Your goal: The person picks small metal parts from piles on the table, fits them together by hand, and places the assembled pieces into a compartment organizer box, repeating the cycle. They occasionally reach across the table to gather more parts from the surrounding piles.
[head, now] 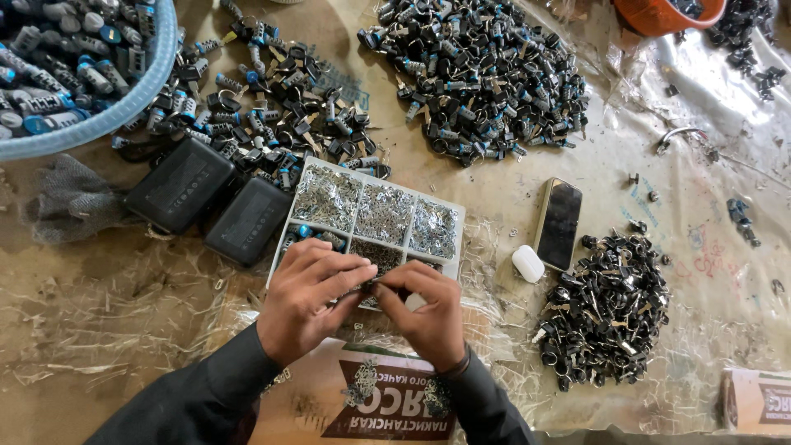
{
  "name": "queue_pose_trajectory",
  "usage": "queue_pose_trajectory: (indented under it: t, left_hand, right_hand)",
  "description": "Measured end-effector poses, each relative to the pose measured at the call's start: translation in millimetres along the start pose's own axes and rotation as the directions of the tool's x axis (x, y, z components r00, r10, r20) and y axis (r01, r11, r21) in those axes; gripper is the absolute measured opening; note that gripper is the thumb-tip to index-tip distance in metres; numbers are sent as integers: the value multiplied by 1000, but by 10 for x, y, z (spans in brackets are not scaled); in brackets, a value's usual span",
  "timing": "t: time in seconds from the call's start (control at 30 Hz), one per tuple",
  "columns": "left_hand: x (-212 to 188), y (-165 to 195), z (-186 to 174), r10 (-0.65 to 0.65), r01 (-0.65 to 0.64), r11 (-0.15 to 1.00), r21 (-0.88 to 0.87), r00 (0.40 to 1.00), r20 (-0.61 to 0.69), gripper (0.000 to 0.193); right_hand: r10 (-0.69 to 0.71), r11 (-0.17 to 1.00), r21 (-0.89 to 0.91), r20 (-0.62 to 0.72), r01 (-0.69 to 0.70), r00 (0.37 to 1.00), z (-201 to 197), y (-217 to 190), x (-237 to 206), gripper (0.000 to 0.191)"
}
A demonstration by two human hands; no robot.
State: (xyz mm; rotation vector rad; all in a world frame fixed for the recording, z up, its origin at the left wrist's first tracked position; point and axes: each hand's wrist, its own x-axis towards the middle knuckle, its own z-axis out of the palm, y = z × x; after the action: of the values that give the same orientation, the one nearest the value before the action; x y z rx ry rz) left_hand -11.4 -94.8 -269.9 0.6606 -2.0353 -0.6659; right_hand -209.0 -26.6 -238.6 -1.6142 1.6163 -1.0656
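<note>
My left hand (pixel 309 292) and my right hand (pixel 424 309) meet over the near edge of a white compartment tray (pixel 449 216) filled with small shiny metal pieces. Fingertips of both hands pinch together around a tiny part between them; the part itself is mostly hidden by my fingers. Both arms wear dark sleeves. A brown cardboard piece (pixel 321 395) with scattered small metal bits lies under my wrists.
Piles of black lock cylinders lie at top centre (pixel 478 78), top left (pixel 272 99) and right (pixel 606 309). A blue basin (pixel 107 115) holds more. Two black cases (pixel 210 202), a phone (pixel 560 222), a white earbud case (pixel 527 264), a grey glove (pixel 70 198).
</note>
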Motion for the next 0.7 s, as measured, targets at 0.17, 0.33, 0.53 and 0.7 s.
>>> queue_pose_trajectory:
  t: [0.17, 0.33, 0.53, 0.7]
  left_hand:
    - [-2, -9, -12, 19, -19, 1000, -7, 1000, 8, 38]
    - [-14, 13, -23, -6, 6, 1000, -3, 999, -40, 38]
    - [-4, 28, -1, -36, 37, 999, 7, 996, -86, 38]
    - [9, 12, -15, -36, 36, 999, 3, 998, -57, 37]
  right_hand:
    - [37, 999, 32, 97, -40, 995, -58, 99, 23, 8]
    - [166, 974, 149, 45, -171, 985, -135, 134, -13, 6]
    - [-216, 841, -504, 26, 199, 976, 59, 19, 138, 12]
    - [-347, 772, -584, -58, 251, 936, 60, -20, 219, 9]
